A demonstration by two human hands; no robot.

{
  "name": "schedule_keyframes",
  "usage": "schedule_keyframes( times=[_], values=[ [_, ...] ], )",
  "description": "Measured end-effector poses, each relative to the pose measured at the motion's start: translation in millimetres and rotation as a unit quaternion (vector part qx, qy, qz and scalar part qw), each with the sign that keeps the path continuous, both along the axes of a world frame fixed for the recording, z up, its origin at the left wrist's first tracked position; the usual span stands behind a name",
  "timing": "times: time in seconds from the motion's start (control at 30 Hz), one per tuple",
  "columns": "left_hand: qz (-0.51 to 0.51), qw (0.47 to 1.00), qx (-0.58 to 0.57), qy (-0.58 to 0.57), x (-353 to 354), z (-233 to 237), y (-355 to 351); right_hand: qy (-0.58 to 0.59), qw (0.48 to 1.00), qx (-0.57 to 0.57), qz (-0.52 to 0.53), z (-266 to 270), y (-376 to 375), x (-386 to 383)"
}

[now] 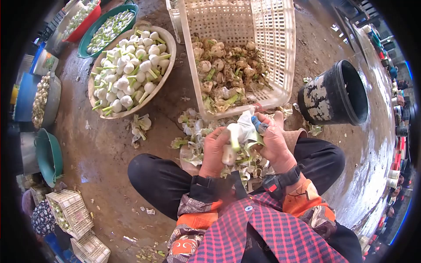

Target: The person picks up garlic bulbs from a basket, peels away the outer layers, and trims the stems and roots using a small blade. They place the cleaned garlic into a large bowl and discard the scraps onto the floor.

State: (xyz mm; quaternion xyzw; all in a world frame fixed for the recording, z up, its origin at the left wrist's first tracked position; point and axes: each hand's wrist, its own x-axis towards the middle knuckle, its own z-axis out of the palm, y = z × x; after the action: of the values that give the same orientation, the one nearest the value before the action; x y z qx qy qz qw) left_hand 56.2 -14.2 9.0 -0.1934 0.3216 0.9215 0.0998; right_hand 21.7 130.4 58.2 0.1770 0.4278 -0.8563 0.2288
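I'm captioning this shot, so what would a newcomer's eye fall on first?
Probably the round basin at upper left, heaped with clean white garlic bulbs. Then the white plastic crate at top centre, holding dirt-stained garlic. Just below it, the left hand holds a white bulb while the right hand grips papery skin.

The left hand [213, 151] extends forward, thumb and fingers curled into a close grip. The right hand [275, 145] faces it (the two are near each other), fingers bent inward in a pinch. Both forearms [199, 215] angle forward and inward between widely spread, bent knees [147, 173].
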Motion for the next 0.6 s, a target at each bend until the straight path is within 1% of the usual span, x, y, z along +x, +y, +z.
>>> schedule_keyframes(
  times=[0.03,0.1,0.13,0.17,0.2,0.23,0.27,0.3,0.37,0.4,0.43,0.47,0.5,0.53,0.57,0.6],
  values=[
    [-0.003,0.997,0.073,0.006,2.4,-3.7,2.3,-0.008,0.997,-0.073,-0.009,-2.7,0.0,1.2],
    [-0.007,0.976,0.217,0.02,7.6,-6.0,4.7,-0.022,0.976,-0.216,-0.024,-16.0,-1.5,4.1],
    [-0.019,0.975,0.219,0.037,7.6,-14.5,2.0,-0.045,0.975,-0.207,-0.063,-19.7,0.1,-0.1],
    [0.007,0.964,0.26,0.061,9.0,-17.7,-3.6,-0.025,0.978,-0.197,-0.064,-16.0,12.0,0.3],
    [0.031,0.949,0.301,0.084,8.9,-13.7,-11.2,-0.012,0.997,-0.041,-0.059,-34.7,33.1,-7.0],
    [0.054,0.932,0.343,0.109,7.8,-11.0,-17.2,0.07,0.99,0.119,0.008,-44.9,41.4,-8.1],
    [0.05,0.927,0.344,0.143,6.9,-13.3,-20.5,0.148,0.933,0.319,0.079,-55.0,49.6,-9.5],
    [0.05,0.942,0.318,0.097,3.3,-1.6,-23.2,0.199,0.846,0.481,0.117,-65.6,57.9,-10.9],
    [0.063,0.961,0.262,0.058,1.5,2.4,-17.3,0.318,0.727,0.58,0.186,-25.4,43.7,-2.2],
    [0.065,0.963,0.261,0.009,1.2,-4.6,-16.3,0.372,0.656,0.619,0.22,-9.8,34.6,1.7],
    [0.091,0.972,0.217,-0.003,3.0,-2.1,-7.4,0.269,0.826,0.453,0.201,1.1,24.4,6.2],
    [0.085,0.983,0.161,0.028,0.6,2.8,1.9,0.15,0.94,0.257,0.167,10.6,13.5,9.5],
    [0.08,0.989,0.103,0.061,-2.7,11.1,8.8,0.023,0.991,0.043,0.123,15.5,7.1,12.1],
    [0.017,0.996,-0.058,0.063,-2.6,32.9,11.0,0.035,0.992,-0.017,0.117,4.0,6.2,15.0],
    [-0.003,0.989,-0.126,0.082,-0.9,38.4,19.1,0.047,0.99,-0.077,0.111,-10.6,6.9,17.2],
    [0.011,0.945,-0.258,0.199,-2.5,39.3,22.5,-0.023,0.991,-0.115,0.07,-14.0,8.3,18.2]
  ],
)
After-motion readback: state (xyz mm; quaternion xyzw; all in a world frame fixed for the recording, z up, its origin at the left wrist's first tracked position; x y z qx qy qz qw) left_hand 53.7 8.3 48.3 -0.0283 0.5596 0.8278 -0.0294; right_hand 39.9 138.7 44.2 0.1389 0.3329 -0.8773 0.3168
